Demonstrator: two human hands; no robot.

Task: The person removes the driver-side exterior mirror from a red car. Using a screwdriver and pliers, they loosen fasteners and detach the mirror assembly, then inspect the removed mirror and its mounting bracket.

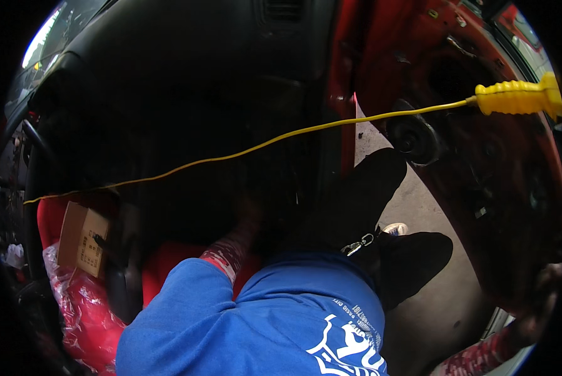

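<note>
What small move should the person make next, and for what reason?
Perhaps the right hand should first ease the yellow cord aside. The cord stretches right across the view from the yellow ribbed handle by the open red door, so it might get in the way. The left hand is in deep shadow; its grip cannot be made out.

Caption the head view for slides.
Person in blue at an open car door, yellow cord with ribbed handle crossing the view.

Cardbd box, plastic-wrapd red seat
</note>
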